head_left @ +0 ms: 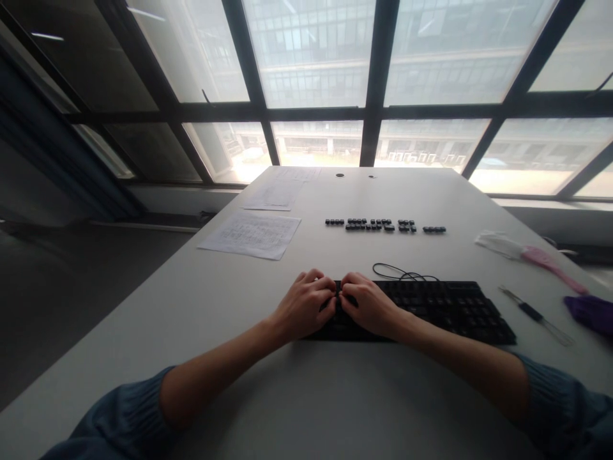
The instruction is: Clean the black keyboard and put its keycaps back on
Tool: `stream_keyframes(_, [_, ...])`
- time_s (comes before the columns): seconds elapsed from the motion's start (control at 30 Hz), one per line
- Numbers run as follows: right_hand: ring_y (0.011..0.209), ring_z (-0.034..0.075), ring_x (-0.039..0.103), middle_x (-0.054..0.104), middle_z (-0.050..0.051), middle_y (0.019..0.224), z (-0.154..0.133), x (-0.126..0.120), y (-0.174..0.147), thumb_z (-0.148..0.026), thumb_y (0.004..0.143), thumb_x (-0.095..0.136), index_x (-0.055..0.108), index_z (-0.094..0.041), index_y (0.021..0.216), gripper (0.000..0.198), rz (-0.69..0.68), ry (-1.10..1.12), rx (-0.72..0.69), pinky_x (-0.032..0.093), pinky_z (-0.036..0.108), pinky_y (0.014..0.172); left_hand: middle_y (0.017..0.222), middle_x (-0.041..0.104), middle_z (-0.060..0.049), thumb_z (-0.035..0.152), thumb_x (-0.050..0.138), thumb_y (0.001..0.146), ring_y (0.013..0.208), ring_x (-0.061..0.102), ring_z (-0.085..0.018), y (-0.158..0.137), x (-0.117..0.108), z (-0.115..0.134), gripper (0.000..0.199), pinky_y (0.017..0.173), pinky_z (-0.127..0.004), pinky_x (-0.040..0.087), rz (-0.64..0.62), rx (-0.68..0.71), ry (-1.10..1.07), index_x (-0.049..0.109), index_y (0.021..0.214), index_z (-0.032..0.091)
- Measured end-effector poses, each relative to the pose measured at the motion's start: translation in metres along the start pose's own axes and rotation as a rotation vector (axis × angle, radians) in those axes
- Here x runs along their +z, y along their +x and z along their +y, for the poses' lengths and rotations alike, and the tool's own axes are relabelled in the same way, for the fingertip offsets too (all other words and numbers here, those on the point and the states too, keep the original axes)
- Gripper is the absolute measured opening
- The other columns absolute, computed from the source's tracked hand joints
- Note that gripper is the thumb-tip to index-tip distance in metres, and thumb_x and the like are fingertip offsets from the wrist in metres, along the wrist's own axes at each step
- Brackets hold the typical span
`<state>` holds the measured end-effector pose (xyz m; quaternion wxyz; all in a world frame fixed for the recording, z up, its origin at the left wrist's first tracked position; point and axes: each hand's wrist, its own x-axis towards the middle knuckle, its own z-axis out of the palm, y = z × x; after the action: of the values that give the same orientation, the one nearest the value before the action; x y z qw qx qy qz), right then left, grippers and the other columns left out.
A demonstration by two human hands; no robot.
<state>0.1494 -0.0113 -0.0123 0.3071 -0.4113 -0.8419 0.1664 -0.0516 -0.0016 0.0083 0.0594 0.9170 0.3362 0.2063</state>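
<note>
A black keyboard [445, 310] lies on the white table, its cable [400, 273] looped behind it. Over its left part my left hand [309, 303] and my right hand [366, 303] almost meet, fingers curled and pressed down near the upper rows. Whatever sits between the fingertips of either hand is hidden. Beyond the keyboard, several loose black keycaps [368, 225] are laid out in rows. At the right lies a keycap puller [531, 312] with a dark handle and wire loops.
Printed sheets [251, 235] rest on the left side of the white table [230, 300]. A pink-handled brush [550, 265] and a purple cloth [591, 314] lie at the right edge. Large windows [311, 57] stand behind the table's far end.
</note>
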Motion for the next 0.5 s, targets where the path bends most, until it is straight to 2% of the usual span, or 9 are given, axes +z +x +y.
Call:
stream_keyframes(0.17, [0.092,0.021,0.061,0.067,0.008,0.094,-0.003,-0.004,0.0,-0.013,0.091,0.059,0.067,-0.017,0.077,0.017,-0.003,-0.047,-0.009,0.049,0.035,0.087,0.098,0.074,-0.003,0.023,0.055,0.096,0.099,0.058,-0.021,0.004,0.001,-0.004,0.022,0.095,-0.038,0.044,0.023,-0.063,-0.121,0.072,0.082,0.021])
stream_keyframes(0.3, [0.091,0.02,0.065,0.072,0.007,0.091,-0.008,-0.012,-0.001,-0.015,0.092,0.059,0.072,-0.019,0.078,0.019,0.007,-0.012,0.006,0.049,0.035,0.089,0.093,0.075,-0.003,0.022,0.055,0.095,0.093,0.063,-0.019,0.02,-0.003,-0.024,0.022,0.091,-0.034,0.048,0.11,-0.131,-0.249,0.074,0.084,0.021])
stream_keyframes(0.4, [0.093,0.02,0.066,0.075,0.006,0.096,0.002,-0.023,0.008,-0.017,0.093,0.06,0.075,-0.02,0.09,0.016,0.049,-0.017,0.019,0.049,0.034,0.089,0.093,0.076,-0.003,0.027,0.059,0.093,0.091,0.065,-0.019,0.05,-0.007,-0.048,0.019,0.09,-0.034,0.048,0.188,-0.165,-0.229,0.076,0.087,0.02])
stream_keyframes(0.5, [0.095,0.023,0.066,0.075,0.007,0.1,0.035,-0.039,0.038,-0.016,0.09,0.063,0.076,-0.019,0.1,0.016,0.13,-0.142,0.101,0.048,0.035,0.089,0.092,0.078,-0.004,0.03,0.065,0.089,0.082,0.066,-0.019,0.094,-0.003,-0.077,0.017,0.085,-0.031,0.05,0.192,-0.224,-0.158,0.079,0.093,0.02])
